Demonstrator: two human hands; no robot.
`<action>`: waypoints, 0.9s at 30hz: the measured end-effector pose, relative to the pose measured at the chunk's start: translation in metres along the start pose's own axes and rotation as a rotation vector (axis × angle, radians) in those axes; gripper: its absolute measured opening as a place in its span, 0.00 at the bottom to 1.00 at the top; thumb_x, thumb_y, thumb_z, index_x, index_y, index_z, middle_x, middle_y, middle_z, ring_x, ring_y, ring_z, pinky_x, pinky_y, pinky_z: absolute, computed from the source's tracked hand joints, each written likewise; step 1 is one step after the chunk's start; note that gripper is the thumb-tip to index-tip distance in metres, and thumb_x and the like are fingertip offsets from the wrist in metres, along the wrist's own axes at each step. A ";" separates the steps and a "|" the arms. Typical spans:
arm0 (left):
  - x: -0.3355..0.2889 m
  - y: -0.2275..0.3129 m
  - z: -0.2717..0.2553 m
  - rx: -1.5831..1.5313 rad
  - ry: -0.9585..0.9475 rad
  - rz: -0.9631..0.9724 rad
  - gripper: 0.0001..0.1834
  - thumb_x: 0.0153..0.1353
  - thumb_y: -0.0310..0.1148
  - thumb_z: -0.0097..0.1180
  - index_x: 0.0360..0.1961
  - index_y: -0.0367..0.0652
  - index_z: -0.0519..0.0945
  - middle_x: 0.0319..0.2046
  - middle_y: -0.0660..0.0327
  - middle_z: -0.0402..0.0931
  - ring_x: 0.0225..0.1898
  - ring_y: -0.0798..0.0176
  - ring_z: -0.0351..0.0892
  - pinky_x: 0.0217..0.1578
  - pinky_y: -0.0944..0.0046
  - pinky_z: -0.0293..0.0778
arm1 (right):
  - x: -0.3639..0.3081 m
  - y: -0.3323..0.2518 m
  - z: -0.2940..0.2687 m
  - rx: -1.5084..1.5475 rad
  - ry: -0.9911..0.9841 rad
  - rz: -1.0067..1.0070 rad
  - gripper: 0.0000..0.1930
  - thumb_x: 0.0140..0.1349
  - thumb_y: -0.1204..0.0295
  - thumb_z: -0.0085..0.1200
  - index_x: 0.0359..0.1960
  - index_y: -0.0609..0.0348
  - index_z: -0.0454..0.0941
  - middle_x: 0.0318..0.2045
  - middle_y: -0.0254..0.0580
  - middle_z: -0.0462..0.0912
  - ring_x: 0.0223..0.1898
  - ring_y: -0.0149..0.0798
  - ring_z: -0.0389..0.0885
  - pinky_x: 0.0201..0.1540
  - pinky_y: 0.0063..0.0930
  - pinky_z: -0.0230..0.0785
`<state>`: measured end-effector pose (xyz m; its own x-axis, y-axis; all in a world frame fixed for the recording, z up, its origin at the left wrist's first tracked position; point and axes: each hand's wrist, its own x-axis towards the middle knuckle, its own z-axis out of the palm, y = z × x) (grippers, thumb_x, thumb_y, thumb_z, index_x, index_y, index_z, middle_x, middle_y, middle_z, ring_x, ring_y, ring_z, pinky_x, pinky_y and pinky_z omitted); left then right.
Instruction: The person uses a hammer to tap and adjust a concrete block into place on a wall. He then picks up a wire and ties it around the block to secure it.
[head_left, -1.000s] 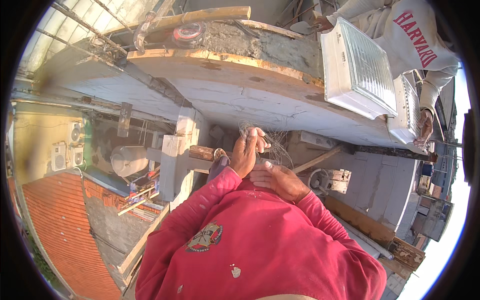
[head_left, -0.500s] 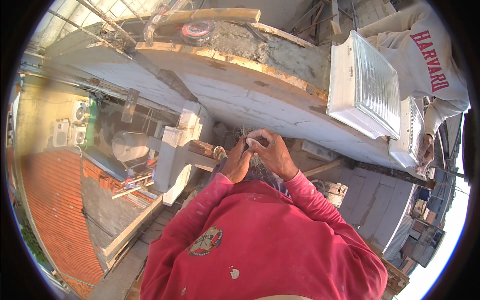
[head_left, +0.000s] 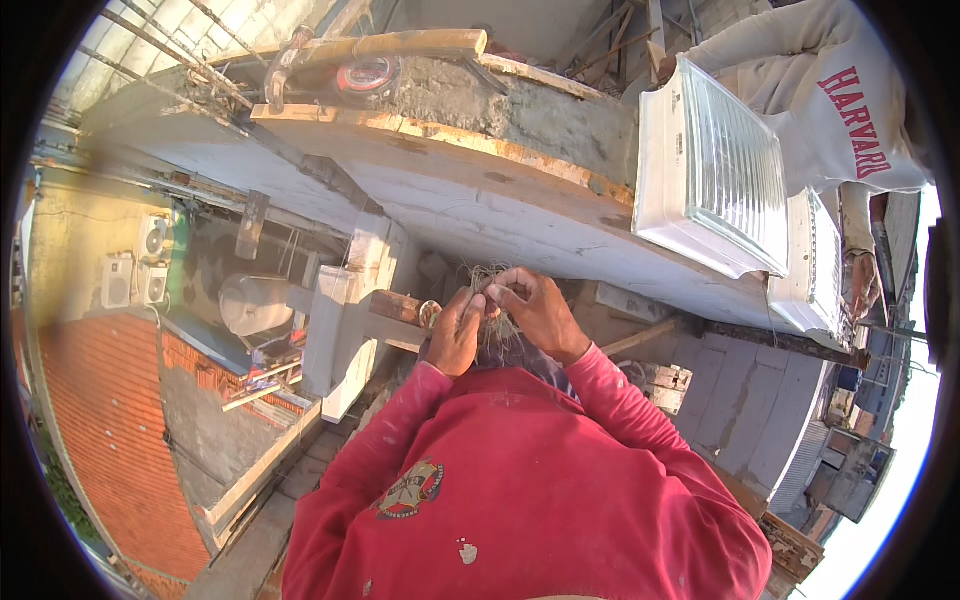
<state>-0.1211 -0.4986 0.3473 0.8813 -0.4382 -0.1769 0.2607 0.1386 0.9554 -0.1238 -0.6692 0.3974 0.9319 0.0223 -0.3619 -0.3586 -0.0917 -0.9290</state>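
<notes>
A: What were the hands on just then?

B: Both on a small tangle of thin wire or fibre [head_left: 490, 300], held just under the concrete ledge [head_left: 480, 190]. Left hand [head_left: 455, 335] sat at abt 7 o'clock of the tangle, fingers closed round its lower strands. Right hand [head_left: 535, 315] at abt 4 o'clock, thumb & forefinger pinched narrow on the top of it.

A: Any change vs a sec before?

B: Yes. A sec earlier the hands were a bit apart, left raised, right lower & flatter. Half a sec on they'd come together. By this moment they were touching, knuckles nearly meeting, w/ the tangle bunched between them. I'd read that as a shift from reaching to close finger work on the strands, prob. twisting or sorting, tho I couldn't tell which.

A: What lay round them?

B: White vent cover [head_left: 715, 165] at 2 o'clock of the hands, resting on the ledge; a second person in a pale sweatshirt [head_left: 840, 110] beyond it, one hand [head_left: 862, 285] hanging by a second white unit [head_left: 810, 265]. Hammer [head_left: 375, 48] w/ wooden handle at 11 o'clock up on the ledge top, a red tape reel [head_left: 368, 75] just below it. Orange tiled roof [head_left: 95, 430] far down at 8 o'clock.
</notes>
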 end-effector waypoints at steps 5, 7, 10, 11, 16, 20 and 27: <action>0.000 0.004 -0.002 0.032 0.143 0.042 0.17 0.77 0.34 0.47 0.58 0.34 0.77 0.41 0.62 0.78 0.42 0.72 0.78 0.46 0.67 0.76 | 0.001 -0.012 0.008 0.146 0.028 -0.001 0.12 0.70 0.70 0.53 0.44 0.69 0.82 0.34 0.43 0.86 0.36 0.31 0.83 0.42 0.27 0.75; 0.002 0.004 -0.005 0.005 0.220 0.045 0.16 0.76 0.32 0.48 0.57 0.34 0.78 0.42 0.62 0.79 0.42 0.71 0.79 0.45 0.67 0.76 | 0.000 -0.007 0.008 -0.024 0.093 -0.007 0.13 0.71 0.70 0.53 0.44 0.71 0.82 0.35 0.42 0.86 0.37 0.31 0.83 0.44 0.26 0.75; 0.002 0.016 -0.010 0.027 0.206 -0.015 0.15 0.75 0.30 0.48 0.56 0.34 0.80 0.43 0.60 0.80 0.44 0.69 0.80 0.46 0.67 0.76 | -0.001 -0.015 0.013 -0.040 0.082 0.019 0.13 0.71 0.70 0.53 0.44 0.71 0.82 0.35 0.41 0.87 0.37 0.30 0.83 0.45 0.25 0.75; 0.003 0.012 -0.013 0.076 0.201 0.029 0.15 0.75 0.29 0.48 0.56 0.35 0.80 0.43 0.59 0.80 0.44 0.69 0.80 0.47 0.67 0.76 | -0.001 -0.018 0.016 -0.006 0.061 0.034 0.13 0.71 0.70 0.54 0.44 0.71 0.83 0.35 0.41 0.87 0.38 0.29 0.83 0.46 0.25 0.74; 0.004 0.009 -0.021 0.270 0.207 0.151 0.15 0.72 0.27 0.50 0.56 0.36 0.80 0.43 0.56 0.80 0.45 0.63 0.80 0.48 0.65 0.75 | 0.008 0.000 0.032 0.080 0.050 0.035 0.13 0.71 0.69 0.54 0.43 0.70 0.83 0.34 0.39 0.87 0.38 0.26 0.80 0.46 0.24 0.74; 0.000 0.006 -0.029 0.312 0.200 0.118 0.15 0.71 0.25 0.52 0.56 0.36 0.80 0.43 0.54 0.80 0.46 0.60 0.80 0.48 0.63 0.75 | 0.013 -0.001 0.036 0.052 0.001 0.051 0.12 0.72 0.69 0.54 0.41 0.69 0.81 0.38 0.38 0.85 0.41 0.27 0.81 0.50 0.24 0.74; -0.004 0.003 -0.036 0.363 0.236 0.197 0.14 0.70 0.24 0.53 0.55 0.37 0.80 0.42 0.54 0.80 0.44 0.60 0.81 0.46 0.63 0.75 | 0.021 0.011 0.050 0.097 0.010 0.141 0.12 0.73 0.68 0.51 0.43 0.67 0.80 0.37 0.35 0.84 0.41 0.27 0.79 0.50 0.23 0.73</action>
<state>-0.1096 -0.4639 0.3428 0.9766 -0.2151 0.0073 -0.0381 -0.1392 0.9895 -0.1110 -0.6197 0.3760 0.8722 0.0059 -0.4891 -0.4891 0.0033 -0.8722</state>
